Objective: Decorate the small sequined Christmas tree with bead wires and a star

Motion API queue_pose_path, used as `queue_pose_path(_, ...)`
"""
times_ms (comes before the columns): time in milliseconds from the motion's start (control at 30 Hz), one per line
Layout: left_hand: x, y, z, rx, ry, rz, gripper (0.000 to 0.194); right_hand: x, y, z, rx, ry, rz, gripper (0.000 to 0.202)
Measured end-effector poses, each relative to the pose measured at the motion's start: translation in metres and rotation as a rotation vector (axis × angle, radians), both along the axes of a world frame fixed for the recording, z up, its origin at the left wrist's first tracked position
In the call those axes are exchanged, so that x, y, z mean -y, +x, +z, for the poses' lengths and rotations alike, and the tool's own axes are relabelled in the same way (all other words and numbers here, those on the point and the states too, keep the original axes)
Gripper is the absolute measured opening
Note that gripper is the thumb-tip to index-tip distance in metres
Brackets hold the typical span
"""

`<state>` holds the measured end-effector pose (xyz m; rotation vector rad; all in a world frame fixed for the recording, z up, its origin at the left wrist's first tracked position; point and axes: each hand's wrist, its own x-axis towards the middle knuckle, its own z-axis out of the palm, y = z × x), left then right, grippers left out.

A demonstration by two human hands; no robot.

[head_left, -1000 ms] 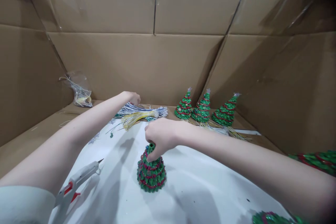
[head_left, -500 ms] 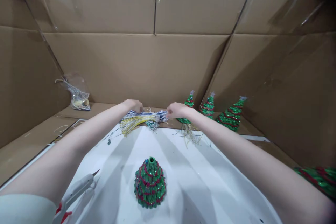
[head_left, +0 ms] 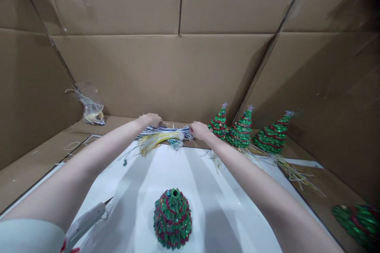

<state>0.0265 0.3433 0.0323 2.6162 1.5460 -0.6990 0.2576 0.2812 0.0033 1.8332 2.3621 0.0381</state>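
Note:
A bundle of thin wires [head_left: 162,139], blue-and-white at the back with yellow and green ones in front, lies at the table's far edge. My left hand [head_left: 153,120] is at the bundle's back left, fingers curled down and pressed together on the blue-and-white strands. At the bundle's right end, my right hand [head_left: 199,130] pinches strands of the same colour; its fingertips are partly hidden. Close to me a green Christmas tree ornament [head_left: 173,219] with red garlands stands upright, a hole showing in its top. Neither hand touches it.
A white tool [head_left: 89,219] with a dark pointed tip lies by my left forearm. Star-topped trees [head_left: 240,128] stand at the back right, loose wires [head_left: 297,172] trailing. Another tree [head_left: 358,221] lies far right. A plastic bag [head_left: 93,110] sits back left. Cardboard walls [head_left: 133,75] enclose the table.
The view has tilted down and shifted slightly, uncovering more of the trees and wires at the right. Both hands stay at the wire bundle; my right wrist has dropped a little.

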Motion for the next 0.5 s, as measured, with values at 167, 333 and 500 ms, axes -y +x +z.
queue_pose_path(167,0.001,0.003,-0.006,0.024,-0.034,-0.046,0.027,0.0,-0.001,0.001,-0.002,-0.016,-0.011,0.026)
queue_pose_path(333,0.0,0.0,-0.006,0.018,-0.037,-0.038,0.028,0.0,0.0,0.008,-0.007,-0.025,-0.017,0.026)
queue_pose_path(500,0.002,-0.006,-0.003,-0.021,-0.036,-0.018,0.028,0.001,0.004,0.015,-0.001,-0.001,-0.017,0.027)
